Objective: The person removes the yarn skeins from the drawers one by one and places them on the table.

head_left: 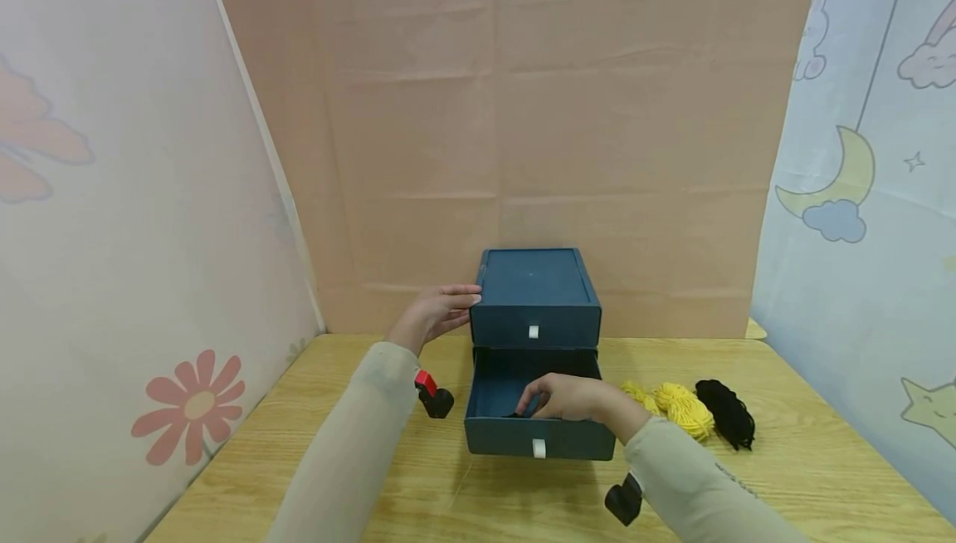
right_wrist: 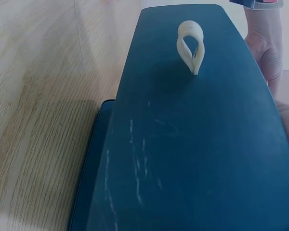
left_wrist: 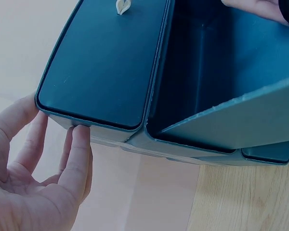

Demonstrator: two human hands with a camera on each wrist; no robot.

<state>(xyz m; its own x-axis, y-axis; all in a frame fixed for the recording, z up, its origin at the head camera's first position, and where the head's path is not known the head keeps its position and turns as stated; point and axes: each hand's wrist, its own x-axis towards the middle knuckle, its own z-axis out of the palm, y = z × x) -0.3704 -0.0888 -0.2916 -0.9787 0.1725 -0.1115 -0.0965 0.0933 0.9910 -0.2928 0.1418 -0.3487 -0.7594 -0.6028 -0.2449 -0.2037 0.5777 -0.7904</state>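
Note:
A dark blue drawer cabinet (head_left: 535, 277) stands on the table. Its upper drawer (left_wrist: 106, 62) is closed; the drawer below (head_left: 493, 437) is pulled out, showing a white loop tab (right_wrist: 190, 45) on its front. My left hand (head_left: 441, 310) rests its fingers against the cabinet's upper left side, thumb and fingers spread in the left wrist view. Inside the pulled-out drawer is my right hand (head_left: 571, 398), fingers bent down around a black bundle (head_left: 514, 415) that looks like yarn. The drawer front and the hand hide most of that bundle.
Yellow yarn hanks (head_left: 683, 408) and a black yarn hank (head_left: 726, 414) lie on the wooden table (head_left: 418, 485), right of the cabinet. A tan sheet (head_left: 523, 111) hangs close behind the cabinet. Patterned cloths flank the table on both sides.

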